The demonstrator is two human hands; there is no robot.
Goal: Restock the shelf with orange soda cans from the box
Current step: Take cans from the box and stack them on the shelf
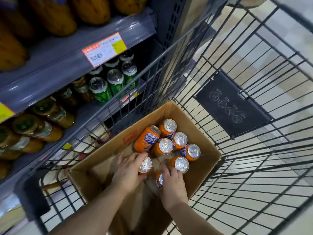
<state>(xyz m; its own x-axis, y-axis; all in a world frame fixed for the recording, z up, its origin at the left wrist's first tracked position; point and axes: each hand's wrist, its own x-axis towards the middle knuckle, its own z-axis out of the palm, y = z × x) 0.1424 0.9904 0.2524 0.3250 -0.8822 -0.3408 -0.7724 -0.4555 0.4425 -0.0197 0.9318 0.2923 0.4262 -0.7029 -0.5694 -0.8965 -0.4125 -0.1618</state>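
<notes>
Seven orange soda cans sit in the cardboard box inside the wire cart: silver tops, orange sides, most upright, one tilted at eleven o'clock. We curl our left hand round the nearest upright can, axis vertical. Our right hand grips another can at six o'clock. The shelf with green cans lies at ten o'clock.

Matt cardboard box, glossy metal orange soda cans
</notes>
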